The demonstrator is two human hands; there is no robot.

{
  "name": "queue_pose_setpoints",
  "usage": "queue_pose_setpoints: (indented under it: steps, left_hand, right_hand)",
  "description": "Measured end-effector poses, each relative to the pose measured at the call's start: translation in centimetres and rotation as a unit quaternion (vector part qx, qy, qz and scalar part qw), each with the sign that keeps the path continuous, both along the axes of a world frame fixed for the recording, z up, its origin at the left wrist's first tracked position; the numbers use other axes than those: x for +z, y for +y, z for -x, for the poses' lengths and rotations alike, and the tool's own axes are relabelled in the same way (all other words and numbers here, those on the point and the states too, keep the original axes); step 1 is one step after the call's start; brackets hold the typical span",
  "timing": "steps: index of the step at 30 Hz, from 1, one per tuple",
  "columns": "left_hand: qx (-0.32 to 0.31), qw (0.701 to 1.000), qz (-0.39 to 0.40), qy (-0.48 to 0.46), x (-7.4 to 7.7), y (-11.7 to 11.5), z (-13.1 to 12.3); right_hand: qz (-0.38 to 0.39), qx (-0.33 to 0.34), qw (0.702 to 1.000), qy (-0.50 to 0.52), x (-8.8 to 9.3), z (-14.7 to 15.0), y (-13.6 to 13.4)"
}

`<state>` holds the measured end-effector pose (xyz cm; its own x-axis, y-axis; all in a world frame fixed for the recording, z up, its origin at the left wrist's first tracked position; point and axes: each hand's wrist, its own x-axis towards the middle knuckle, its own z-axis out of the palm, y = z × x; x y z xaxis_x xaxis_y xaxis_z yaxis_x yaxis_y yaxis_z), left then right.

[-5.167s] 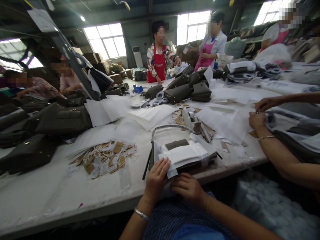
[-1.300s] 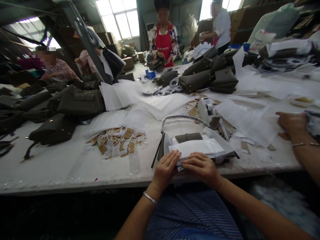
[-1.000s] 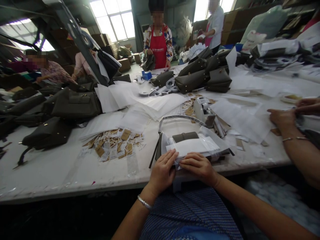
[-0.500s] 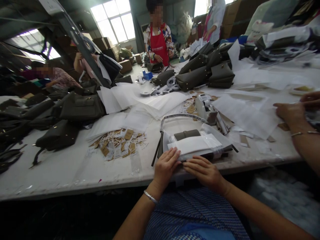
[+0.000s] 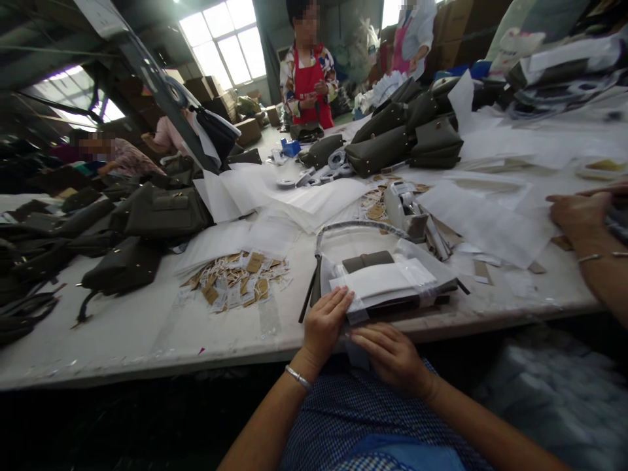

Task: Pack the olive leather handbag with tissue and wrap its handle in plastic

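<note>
A dark grey-green handbag (image 5: 370, 260), partly wrapped in white sheet and clear film, lies near the table's front edge, its wrapped strap arching behind it. My left hand (image 5: 324, 330) rests on the front left of the wrapping, fingers stretched out and lying flat. A strip of clear tape (image 5: 357, 316) shows beside its fingertips. Just below, at the table edge, is my right hand (image 5: 392, 356), fingers extended and side by side, the thumb hidden. Its fingertips are close to another pale strip (image 5: 358, 356) hanging from the edge; whether they touch it is unclear.
Paper tags (image 5: 235, 281) lie in a heap left of the bag. A tape dispenser (image 5: 405, 209) and white sheets (image 5: 314, 203) are behind it. More handbags (image 5: 161, 209) are piled left and at the back. A co-worker's hand (image 5: 583, 212) works at right; others stand across the table.
My right hand has come off the bag's front and moved down and slightly left to the table edge, uncovering the tape strip. My left hand stays on the wrapping.
</note>
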<state>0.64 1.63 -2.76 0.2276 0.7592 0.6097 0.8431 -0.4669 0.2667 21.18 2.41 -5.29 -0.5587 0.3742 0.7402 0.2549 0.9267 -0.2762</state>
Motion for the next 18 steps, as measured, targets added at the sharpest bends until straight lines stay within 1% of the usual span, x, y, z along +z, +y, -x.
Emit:
queue_pose_setpoints:
  steps: [3, 6, 8, 11, 14, 18]
  left_hand:
    - [0.001, 1.0, -0.005, -0.001, -0.1, 0.1, -0.1]
    - [0.002, 1.0, -0.01, -0.002, -0.2, 0.1, -0.1]
    - [0.003, 1.0, -0.013, -0.001, -0.2, 0.2, -0.1]
    - [0.005, 1.0, -0.017, 0.002, -0.3, 0.2, -0.2]
    - [0.011, 1.0, -0.019, 0.0, -0.4, 0.1, -0.2]
    - [0.025, 1.0, -0.012, -0.01, -0.7, 0.1, -0.2]
  right_hand:
    - [0.005, -0.034, 0.999, 0.029, 2.2, -0.9, 0.6]
    - [-0.043, -0.065, 0.997, -0.028, 3.6, -0.8, 2.3]
    - [-0.084, -0.062, 0.992, -0.064, 4.0, -0.5, 3.6]
    - [-0.116, -0.036, 0.991, -0.057, 4.2, -0.1, 4.9]
    - [-0.109, -0.024, 0.993, -0.042, 4.6, 0.0, 5.1]
    - [-0.092, -0.018, 0.995, -0.034, 5.4, 0.1, 4.6]
